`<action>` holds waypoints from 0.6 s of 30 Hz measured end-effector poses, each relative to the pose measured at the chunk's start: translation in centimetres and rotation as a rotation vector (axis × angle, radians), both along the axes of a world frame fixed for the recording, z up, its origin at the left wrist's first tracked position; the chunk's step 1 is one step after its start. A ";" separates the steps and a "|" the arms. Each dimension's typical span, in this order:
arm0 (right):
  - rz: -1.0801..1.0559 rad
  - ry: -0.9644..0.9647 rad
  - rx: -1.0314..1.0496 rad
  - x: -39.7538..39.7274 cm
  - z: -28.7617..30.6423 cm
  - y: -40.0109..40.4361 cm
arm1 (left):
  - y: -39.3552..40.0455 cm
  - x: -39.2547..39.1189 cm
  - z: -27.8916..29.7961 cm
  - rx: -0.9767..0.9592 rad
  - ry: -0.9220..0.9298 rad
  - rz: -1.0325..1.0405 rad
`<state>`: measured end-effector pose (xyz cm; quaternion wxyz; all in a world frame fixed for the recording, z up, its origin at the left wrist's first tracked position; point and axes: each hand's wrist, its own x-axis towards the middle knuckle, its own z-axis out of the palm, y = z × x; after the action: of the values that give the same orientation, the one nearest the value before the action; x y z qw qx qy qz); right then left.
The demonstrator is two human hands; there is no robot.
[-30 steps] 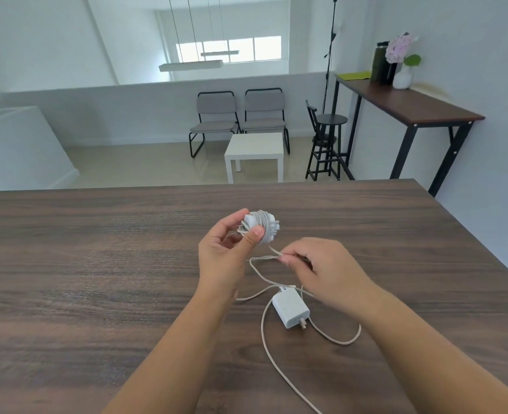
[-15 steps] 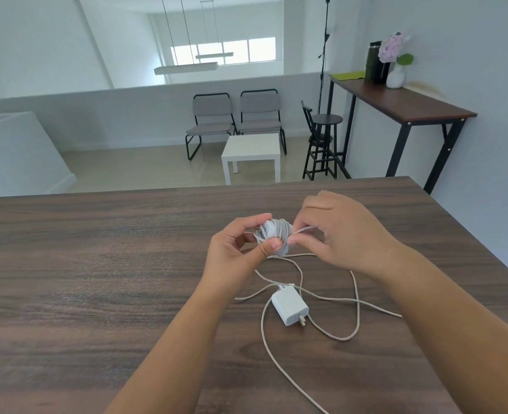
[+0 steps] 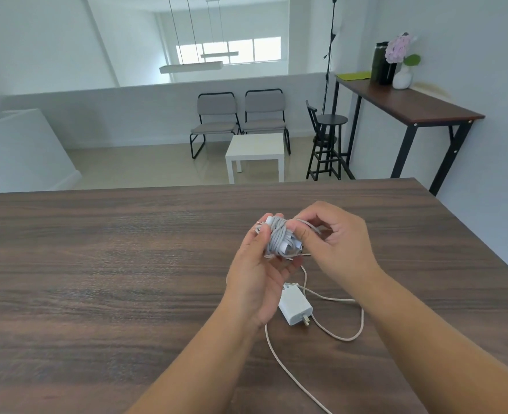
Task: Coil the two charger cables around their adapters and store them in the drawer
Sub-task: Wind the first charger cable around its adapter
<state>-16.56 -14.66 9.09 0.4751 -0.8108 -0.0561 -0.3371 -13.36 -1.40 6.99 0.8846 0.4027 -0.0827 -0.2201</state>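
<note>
Two hands hold the light wound charger (image 3: pixel 282 239): left hand (image 3: pixel 258 273) cradles it, right hand (image 3: pixel 333 237) pinches its limp, springy tail.

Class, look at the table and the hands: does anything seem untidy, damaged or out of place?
Nothing looks damaged. The second adapter lies on the table with its cable sprawled in loose loops, not yet coiled. The bundle in the hands looks tangled.

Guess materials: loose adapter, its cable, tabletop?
Loose adapter: smooth white shell, likely matte plastic; metal-looking prongs. Its cable: off-white, dull, possibly braided; too fine to confirm. Tabletop: dark wood grain, low sheen, wood or laminate.
</note>
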 end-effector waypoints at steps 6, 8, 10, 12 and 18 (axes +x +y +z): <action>-0.024 0.025 0.043 -0.4 -0.4 0.0 | 0.8 0.9 0.1 0.111 -0.089 -0.040; -0.022 0.150 -0.080 -0.5 0.4 -1.0 | 1.3 1.2 0.0 0.195 -0.156 -0.044; 0.033 0.314 -0.139 -0.7 1.5 -2.1 | 1.8 1.4 -0.1 0.254 -0.195 -0.049; 0.062 0.402 -0.151 -0.9 2.4 -3.2 | 2.1 1.6 -0.4 0.302 -0.228 -0.058; 0.062 0.426 -0.043 -1.1 2.8 -3.8 | 2.2 1.7 -0.8 0.341 -0.244 -0.100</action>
<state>-17.65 -18.44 11.88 0.4689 -0.8717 0.0136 -0.1419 -11.63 0.84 6.21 0.7750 0.5657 -0.1704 -0.2243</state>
